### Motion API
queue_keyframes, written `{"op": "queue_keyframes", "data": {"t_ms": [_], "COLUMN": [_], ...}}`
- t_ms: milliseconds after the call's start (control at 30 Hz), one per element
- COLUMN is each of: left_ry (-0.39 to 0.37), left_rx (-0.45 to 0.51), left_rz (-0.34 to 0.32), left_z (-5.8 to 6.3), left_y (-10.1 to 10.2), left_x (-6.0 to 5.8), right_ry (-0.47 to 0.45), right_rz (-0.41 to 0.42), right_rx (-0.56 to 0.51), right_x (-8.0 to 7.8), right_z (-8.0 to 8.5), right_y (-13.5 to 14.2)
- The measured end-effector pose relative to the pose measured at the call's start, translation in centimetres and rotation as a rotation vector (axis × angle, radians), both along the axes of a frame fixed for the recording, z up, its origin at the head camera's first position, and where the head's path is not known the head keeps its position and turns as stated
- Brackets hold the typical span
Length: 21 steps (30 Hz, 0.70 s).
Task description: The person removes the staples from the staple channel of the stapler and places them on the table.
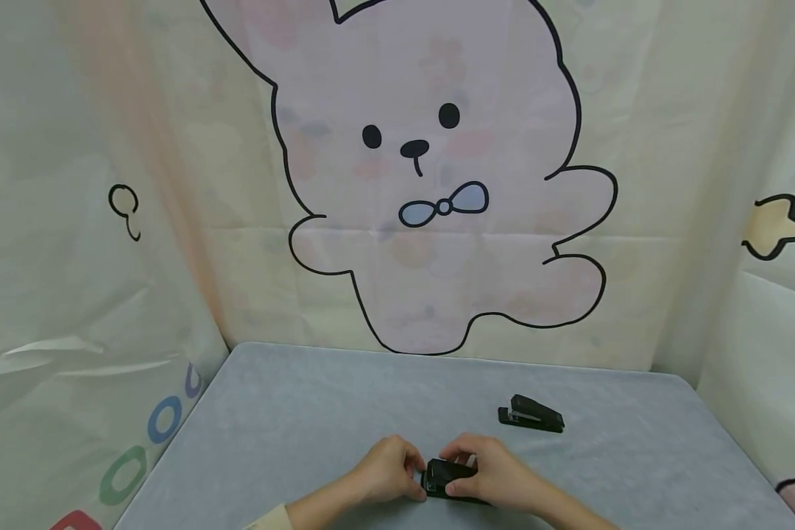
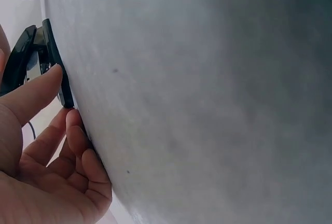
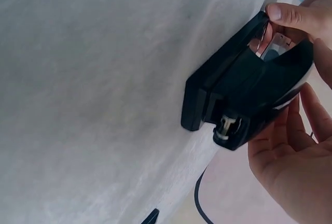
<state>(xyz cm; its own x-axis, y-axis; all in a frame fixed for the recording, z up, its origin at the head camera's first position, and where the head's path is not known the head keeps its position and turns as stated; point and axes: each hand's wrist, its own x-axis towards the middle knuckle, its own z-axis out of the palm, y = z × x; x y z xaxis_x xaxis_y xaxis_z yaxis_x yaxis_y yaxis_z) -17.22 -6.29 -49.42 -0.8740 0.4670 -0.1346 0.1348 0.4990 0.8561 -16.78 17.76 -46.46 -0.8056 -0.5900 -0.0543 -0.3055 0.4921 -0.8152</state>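
Note:
A black stapler [image 1: 447, 475] lies near the front of the table, between both hands. My right hand [image 1: 503, 475] grips it from above, thumb on the near side and fingers on the far side. At its left end, my left hand [image 1: 387, 471] pinches the base [image 2: 59, 73] between thumb and fingers. In the right wrist view the stapler's top arm [image 3: 280, 84] stands raised from the base. A small pale translucent piece [image 3: 277, 45] with a teal patch shows in the gap, close to the left fingers; what holds it is hidden.
A second black stapler [image 1: 530, 414] rests farther back, to the right. The table [image 1: 305, 412] has a grey-blue cloth cover. Behind it hangs a pale curtain [image 1: 238, 184] with a cartoon bear, and more printed sheeting [image 1: 53, 294] closes the sides.

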Motion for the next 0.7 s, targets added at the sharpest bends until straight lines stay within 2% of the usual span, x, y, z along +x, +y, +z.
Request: {"op": "queue_keyframes", "data": {"t_ms": [433, 700], "left_ry": [-0.010, -0.018], "left_rx": [-0.035, -0.060], "left_rz": [0.030, 0.012], "left_z": [0.40, 0.50], "left_y": [0.31, 0.33], "left_x": [0.05, -0.20], "right_ry": [-0.026, -0.024], "right_rz": [-0.008, -0.011], "right_rx": [0.000, 0.005], "right_x": [-0.30, -0.25], "right_z": [-0.33, -0.58], "right_y": [-0.73, -0.80]}}
